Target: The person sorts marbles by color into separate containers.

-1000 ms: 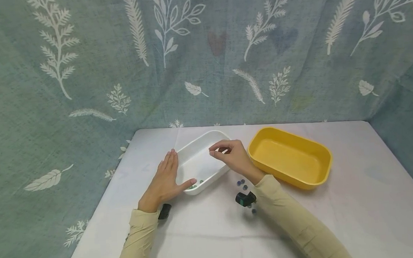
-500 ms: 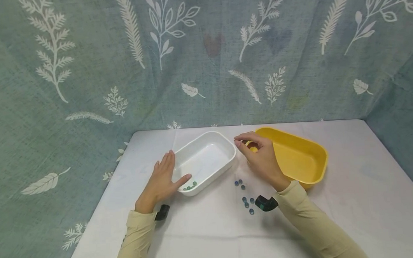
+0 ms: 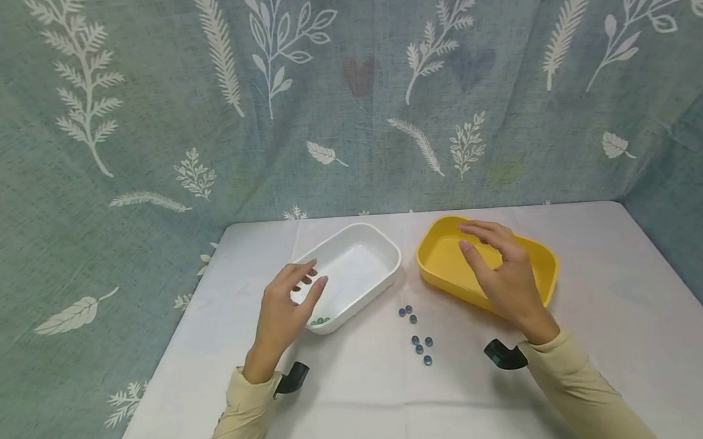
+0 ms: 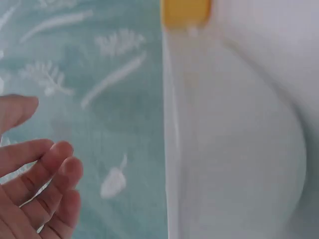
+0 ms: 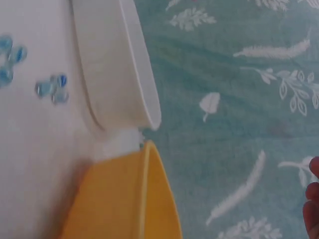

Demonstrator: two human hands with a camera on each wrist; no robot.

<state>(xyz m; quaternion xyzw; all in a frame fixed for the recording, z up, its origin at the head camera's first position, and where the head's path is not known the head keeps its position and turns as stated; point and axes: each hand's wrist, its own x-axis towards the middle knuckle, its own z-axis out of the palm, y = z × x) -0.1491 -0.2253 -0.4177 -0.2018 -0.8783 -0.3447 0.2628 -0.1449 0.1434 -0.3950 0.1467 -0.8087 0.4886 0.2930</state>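
Note:
My left hand [image 3: 280, 319] hovers over the near left end of the white tray [image 3: 357, 272], fingers loosely bent and thumb apart, holding nothing. Several green marbles [image 3: 320, 321] lie in that end of the tray. Over the yellow tray [image 3: 449, 261] is my right hand [image 3: 509, 284], its thumb and fingers spread apart with nothing between them. Several blue marbles [image 3: 419, 348] lie on the table between the two arms; they also show as glassy blue marbles [image 5: 45, 88] in the right wrist view. My right hand's fingertips [image 5: 312, 199] just enter that view's edge.
A white cloth [image 3: 362, 418] covers the table. Behind it hangs a green leaf-patterned curtain [image 3: 346, 114]. Each wrist bears a dark strapped-on device, such as the right wrist's black camera [image 3: 505, 355]. The trays stand side by side near the back edge.
My right hand has moved right, from over the white tray to over the yellow one, and its pinch has spread apart. My left hand has lifted off the white tray's rim, its fingers now bent.

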